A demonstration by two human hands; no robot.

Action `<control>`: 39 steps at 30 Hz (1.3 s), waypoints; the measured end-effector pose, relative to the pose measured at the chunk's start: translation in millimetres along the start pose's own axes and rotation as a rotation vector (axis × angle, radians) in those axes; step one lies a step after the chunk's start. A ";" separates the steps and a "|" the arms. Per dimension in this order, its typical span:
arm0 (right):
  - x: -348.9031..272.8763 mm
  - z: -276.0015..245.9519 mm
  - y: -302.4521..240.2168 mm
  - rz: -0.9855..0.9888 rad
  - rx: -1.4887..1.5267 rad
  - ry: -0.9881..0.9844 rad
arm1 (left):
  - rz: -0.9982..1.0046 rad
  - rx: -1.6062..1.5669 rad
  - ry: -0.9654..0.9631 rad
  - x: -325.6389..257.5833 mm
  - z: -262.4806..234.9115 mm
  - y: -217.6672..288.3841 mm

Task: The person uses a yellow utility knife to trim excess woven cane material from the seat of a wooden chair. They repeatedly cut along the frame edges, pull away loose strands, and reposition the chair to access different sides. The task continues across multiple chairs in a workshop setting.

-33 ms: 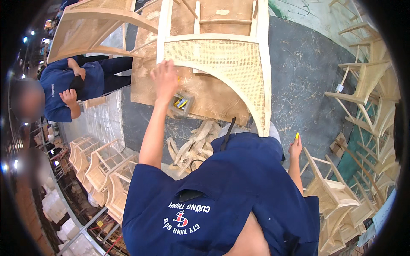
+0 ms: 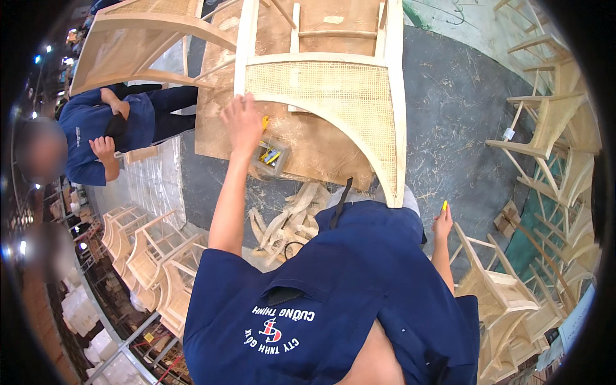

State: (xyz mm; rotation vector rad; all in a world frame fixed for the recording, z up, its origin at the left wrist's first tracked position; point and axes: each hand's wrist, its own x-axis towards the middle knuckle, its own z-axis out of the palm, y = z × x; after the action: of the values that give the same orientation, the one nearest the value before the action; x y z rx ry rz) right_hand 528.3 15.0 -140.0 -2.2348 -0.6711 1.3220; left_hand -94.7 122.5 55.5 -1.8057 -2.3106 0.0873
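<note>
A pale wooden chair frame (image 2: pixel 396 122) with a woven cane panel (image 2: pixel 321 80) lies before me on a brown board. My left hand (image 2: pixel 242 128) is at the panel's left lower corner, fingers apart, the fingertips at or just over the wood; contact is hard to judge. A small yellow thing (image 2: pixel 264 123) shows beside this hand, its kind unclear. Down at my right side, my right hand (image 2: pixel 443 223) is closed around a slim yellow object (image 2: pixel 444 205); only its end sticks out, so I cannot tell its kind.
A small open box (image 2: pixel 272 158) with yellow tools stands on the brown board (image 2: pixel 215 131). Cane offcuts (image 2: pixel 292 215) are heaped near my feet. A co-worker (image 2: pixel 109 131) stands at the left, by another cane frame (image 2: pixel 138 48). More chair frames (image 2: pixel 497 289) stand at both sides.
My left hand has shifted slightly, its fingers a little more spread at the frame's corner. The right hand keeps its hold on the yellow object.
</note>
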 end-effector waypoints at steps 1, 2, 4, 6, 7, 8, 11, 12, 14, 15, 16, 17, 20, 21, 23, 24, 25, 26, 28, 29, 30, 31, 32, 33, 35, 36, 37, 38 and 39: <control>-0.3 0.6 -3.2 0.005 0.006 0.002 | -0.030 0.032 -0.012 -0.4 0.9 0.7; -0.1 0.8 -6.7 0.011 0.013 0.003 | -0.060 0.065 -0.025 -1.4 1.0 0.7; 0.7 4.0 -12.3 0.008 0.000 -0.006 | -0.114 0.082 -0.024 -6.2 -1.0 -3.7; 0.9 2.6 -17.3 0.000 -0.036 -0.005 | -0.144 0.038 0.000 -10.1 2.4 7.2; 1.7 4.4 -19.5 0.008 -0.033 -0.012 | -0.126 0.050 0.004 -9.7 3.0 10.8; 2.5 7.2 -21.1 0.017 -0.030 -0.018 | -0.107 0.061 0.007 -8.8 3.6 13.7; 4.7 11.7 -31.7 0.011 -0.072 -0.034 | -0.156 -0.052 0.042 -15.3 13.0 39.0; 5.3 13.9 -35.9 0.003 -0.094 -0.037 | -0.190 -0.115 0.058 -16.8 16.9 48.1; 7.9 16.1 -40.8 -0.016 -0.091 -0.045 | -0.204 -0.227 0.061 -21.9 22.7 59.2; 8.7 14.7 -42.1 -0.030 -0.097 -0.051 | -0.220 -0.285 0.063 -24.9 26.3 63.2; 7.2 14.2 -43.3 -0.050 -0.074 -0.056 | -0.219 -0.292 0.081 -26.5 30.2 62.6; 4.7 12.8 -44.3 -0.070 -0.052 -0.059 | -0.233 -0.302 0.060 -33.2 34.3 65.1; -3.5 10.7 -59.1 -0.036 0.122 -0.074 | -0.323 -0.403 0.003 -58.5 55.3 65.0; -8.8 8.2 -70.9 -0.026 0.190 -0.069 | -0.405 -0.467 -0.137 -80.8 71.9 68.6; -19.1 22.7 -98.9 -0.169 0.361 -0.021 | -0.540 -0.584 -0.401 -137.1 95.8 62.9; -24.8 29.5 -114.1 -0.253 0.390 -0.013 | -0.594 -0.672 -0.532 -170.7 104.7 56.8; -31.1 30.8 -130.0 -0.345 0.412 0.018 | -0.642 -0.799 -0.779 -198.4 111.0 57.2; -40.4 27.9 -149.3 -0.435 0.363 0.011 | -0.647 -0.953 -0.594 -231.5 112.5 73.4; -61.0 30.4 -189.3 -0.598 0.315 0.007 | -0.997 -1.204 -1.003 -264.4 97.1 88.5; -75.0 36.3 -207.6 -0.675 0.293 0.001 | -0.998 -1.178 -1.056 -279.7 84.4 91.0; -92.8 53.5 -227.9 -0.754 0.292 -0.074 | -1.044 -1.142 -1.098 -300.8 74.5 88.8; -113.7 72.5 -246.2 -0.828 0.286 -0.157 | -0.962 -1.160 -1.040 -315.1 68.5 85.9; -133.8 87.7 -260.8 -0.916 0.237 -0.218 | -0.875 -1.172 -0.984 -327.7 65.0 82.1; -153.4 104.5 -272.1 -1.007 0.198 -0.284 | -0.787 -1.176 -0.918 -338.9 63.9 76.0; -182.8 134.0 -275.2 -1.046 0.044 -0.440 | -0.736 -1.209 -0.828 -355.5 67.8 61.6; -194.4 147.9 -274.8 -1.005 -0.083 -0.532 | -0.874 -1.293 -0.805 -353.8 69.1 56.8; -207.0 164.2 -273.0 -0.959 -0.207 -0.623 | -1.011 -1.368 -0.774 -350.7 71.2 50.9; -225.1 184.7 -268.1 -0.805 -0.195 -0.739 | -1.134 -1.432 -0.731 -341.1 74.7 45.1; -247.8 205.4 -262.4 -0.624 -0.162 -0.869 | -1.234 -1.445 -0.691 -346.0 90.9 35.5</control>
State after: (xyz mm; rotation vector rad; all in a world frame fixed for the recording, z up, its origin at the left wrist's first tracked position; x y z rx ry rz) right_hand 194.9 94.7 94.4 -1.2533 -1.6469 1.8722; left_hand 0.3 -195.3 -83.1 0.1296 -3.9052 -1.6765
